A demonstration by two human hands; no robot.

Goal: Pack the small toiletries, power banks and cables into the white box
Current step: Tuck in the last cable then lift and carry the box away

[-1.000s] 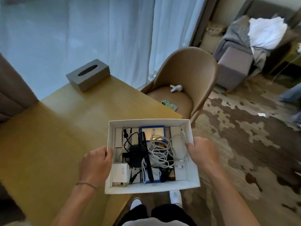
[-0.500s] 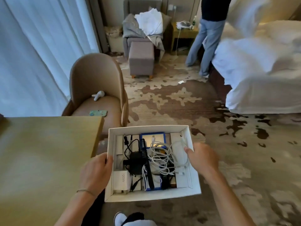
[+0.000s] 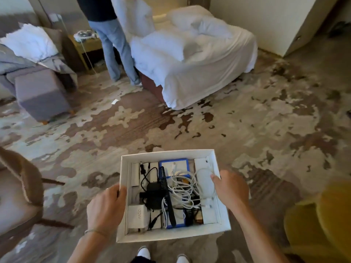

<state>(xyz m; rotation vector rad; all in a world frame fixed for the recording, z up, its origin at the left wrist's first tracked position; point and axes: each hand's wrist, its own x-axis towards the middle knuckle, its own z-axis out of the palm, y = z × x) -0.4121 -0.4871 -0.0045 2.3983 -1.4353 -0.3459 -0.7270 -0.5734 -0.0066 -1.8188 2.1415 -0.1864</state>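
I carry the white box (image 3: 171, 235) in front of me, above the carpet. My left hand (image 3: 106, 207) grips its left wall and my right hand (image 3: 230, 188) grips its right wall, thumb inside the rim. Inside lie a white 120W charger (image 3: 137, 217), a black adapter (image 3: 154, 196) with its black cable, a tangle of white cables (image 3: 183, 188), a blue-edged flat device (image 3: 173, 166), a second blue-edged one at the front (image 3: 175, 218) and white rectangular packs (image 3: 209, 216) along the sides.
A bed with white bedding (image 3: 190, 59) stands ahead. Another person in jeans (image 3: 114, 46) stands at its left side. A grey ottoman (image 3: 40, 92) and armchair with laundry are at far left, a tan chair (image 3: 20, 186) at near left, a yellow surface (image 3: 321, 221) at lower right.
The view has swung right, away from the wooden table and tan chair toward the bed. The box stays held by both hands in the same grip.
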